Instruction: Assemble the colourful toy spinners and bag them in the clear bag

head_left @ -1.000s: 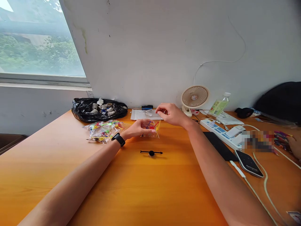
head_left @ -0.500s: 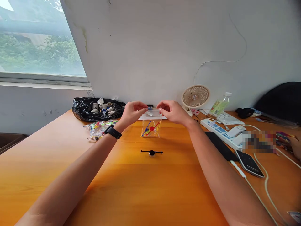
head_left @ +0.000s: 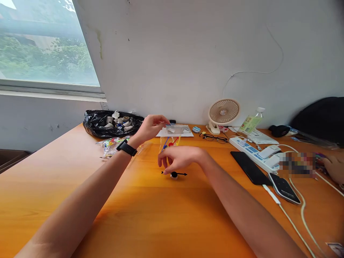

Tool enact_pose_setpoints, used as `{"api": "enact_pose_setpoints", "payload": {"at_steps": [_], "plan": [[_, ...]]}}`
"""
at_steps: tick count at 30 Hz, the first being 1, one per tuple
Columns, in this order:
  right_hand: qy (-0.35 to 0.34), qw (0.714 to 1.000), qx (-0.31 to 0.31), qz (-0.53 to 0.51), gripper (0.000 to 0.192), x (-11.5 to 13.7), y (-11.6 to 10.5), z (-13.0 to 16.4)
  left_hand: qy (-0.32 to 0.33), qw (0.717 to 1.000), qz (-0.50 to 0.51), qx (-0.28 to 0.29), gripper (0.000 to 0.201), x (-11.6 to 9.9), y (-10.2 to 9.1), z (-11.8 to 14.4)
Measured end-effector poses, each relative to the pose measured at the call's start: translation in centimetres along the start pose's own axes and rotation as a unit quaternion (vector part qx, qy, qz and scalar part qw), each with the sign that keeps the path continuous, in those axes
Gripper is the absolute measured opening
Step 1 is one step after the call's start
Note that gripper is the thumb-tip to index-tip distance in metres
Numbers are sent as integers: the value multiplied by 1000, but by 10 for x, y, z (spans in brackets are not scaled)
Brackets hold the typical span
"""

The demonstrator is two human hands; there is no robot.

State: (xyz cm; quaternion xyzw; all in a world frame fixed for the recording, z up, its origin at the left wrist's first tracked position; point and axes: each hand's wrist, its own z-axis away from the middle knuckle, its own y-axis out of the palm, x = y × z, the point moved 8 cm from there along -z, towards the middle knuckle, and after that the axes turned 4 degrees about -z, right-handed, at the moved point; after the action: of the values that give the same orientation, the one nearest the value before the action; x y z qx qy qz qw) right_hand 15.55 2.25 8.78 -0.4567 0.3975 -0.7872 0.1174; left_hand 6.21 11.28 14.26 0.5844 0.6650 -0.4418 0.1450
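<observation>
My left hand (head_left: 153, 128) is closed, pinching the top edge of a clear plastic bag (head_left: 174, 129). The bag hangs upright and holds blue, red and yellow arrow pieces, partly hidden behind my other hand. My right hand (head_left: 178, 158) is held low with bent fingers apart and nothing between them. Its thumb is over the tail end of a black arrow spinner (head_left: 174, 175), which lies on the table pointing right; I cannot tell whether they touch.
Left on the wooden table (head_left: 150, 222) are another bag of colourful pieces (head_left: 111, 145) and a black plastic bag (head_left: 91, 125) of rolls. Glasses (head_left: 215, 138), a fan (head_left: 224, 111), a bottle (head_left: 252, 122), a power strip (head_left: 252, 154) and a phone (head_left: 248, 166) stand or lie right. Another person's hand (head_left: 334, 165) is far right.
My right hand has let go of the bag's top edge and come down toward me, to the black arrow spinner. My left hand still holds the bag in nearly the same place.
</observation>
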Motion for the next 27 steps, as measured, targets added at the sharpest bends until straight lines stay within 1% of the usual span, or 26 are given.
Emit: {"api": "enact_pose_setpoints", "payload": {"at_steps": [1,2,4,6,7,8,10,12,14,16,17,18,19,20,23,27], "plan": [[36,999,13,8,25,-11,9,-8,-3,1000,-8,2,19,0,0,0],[46,999,21,10,23,-18,16,-15,-5,1000,-12,3,21,0,-1,0],[36,998,49,-11,24,-23,24,-22,-4,1000,-19,1,25,0,-2,0],[3,996,59,-66,21,-17,20,-21,-3,999,-35,-1,27,-1,-4,0],[-13,993,50,-102,20,-13,13,-18,-3,999,-46,1,29,-2,-5,0],[-27,989,26,-140,18,-8,3,-13,-4,998,-59,7,30,-2,-6,0],[-52,976,-51,-207,23,0,-24,1,-4,996,-85,23,35,-4,-6,0],[-80,952,-164,-244,32,5,-54,18,-1,993,-113,41,38,-7,-6,0],[-109,912,-305,-254,34,8,-84,40,4,990,-129,51,37,-10,-6,0],[-132,856,-439,-241,34,8,-106,62,9,991,-123,55,34,-14,-5,-1],[-139,830,-490,-228,33,7,-113,71,12,992,-115,55,33,-15,-4,-1],[-140,812,-526,-212,33,5,-117,76,12,993,-107,53,33,-16,-4,-1],[-134,804,-546,-193,33,4,-118,78,12,993,-103,51,33,-17,-4,-1],[-124,806,-552,-174,33,1,-118,76,10,993,-103,48,34,-17,-3,-1],[-90,835,-527,-133,31,-7,-109,59,10,993,-113,45,35,-16,-2,0],[-81,864,-472,-151,35,-14,-93,34,31,993,-100,58,34,-17,1,0]]}}
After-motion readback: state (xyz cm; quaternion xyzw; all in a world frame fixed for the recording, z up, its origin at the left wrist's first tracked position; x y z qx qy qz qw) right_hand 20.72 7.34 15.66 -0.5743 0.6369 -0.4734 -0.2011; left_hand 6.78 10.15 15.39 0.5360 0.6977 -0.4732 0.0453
